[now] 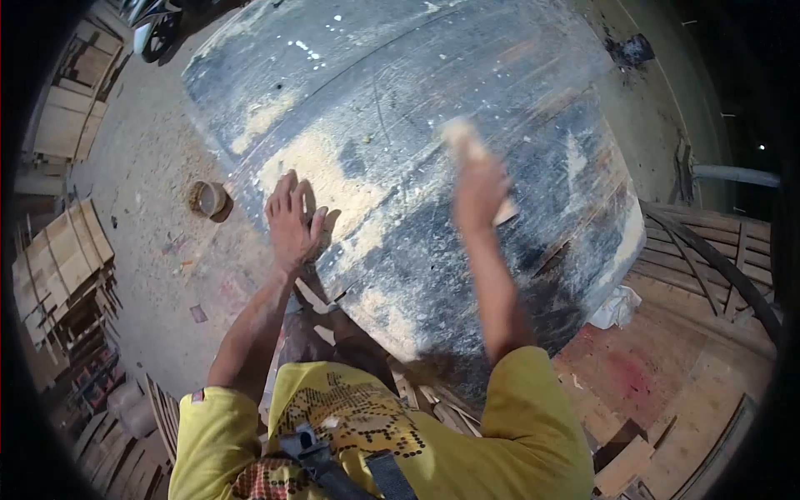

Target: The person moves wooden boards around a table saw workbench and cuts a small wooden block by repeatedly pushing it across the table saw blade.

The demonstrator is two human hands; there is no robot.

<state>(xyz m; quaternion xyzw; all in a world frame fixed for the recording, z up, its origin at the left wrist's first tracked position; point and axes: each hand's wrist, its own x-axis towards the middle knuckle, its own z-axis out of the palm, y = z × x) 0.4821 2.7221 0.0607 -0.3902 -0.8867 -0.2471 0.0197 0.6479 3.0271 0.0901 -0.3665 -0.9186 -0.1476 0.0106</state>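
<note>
A large worn grey-blue tabletop (400, 92) fills the middle, with patches of pale sawdust (321, 171) on it. My left hand (292, 225) lies on the sawdust near the table's left edge, fingers spread, holding nothing. Over the right half of the table, my right hand (481, 190) is wrapped round a pale wooden piece (461, 133), which juts out beyond the fingers and below the palm. Both that hand and the piece's upper end are blurred, so the exact grip is hard to make out.
A round cup-like container (210, 198) stands on the floor left of the table. Stacked boards (62, 258) lie at the far left. Planks and a dark hose (725, 267) are at the right, near a white crumpled bag (615, 308). A wheel (157, 40) shows at the top left.
</note>
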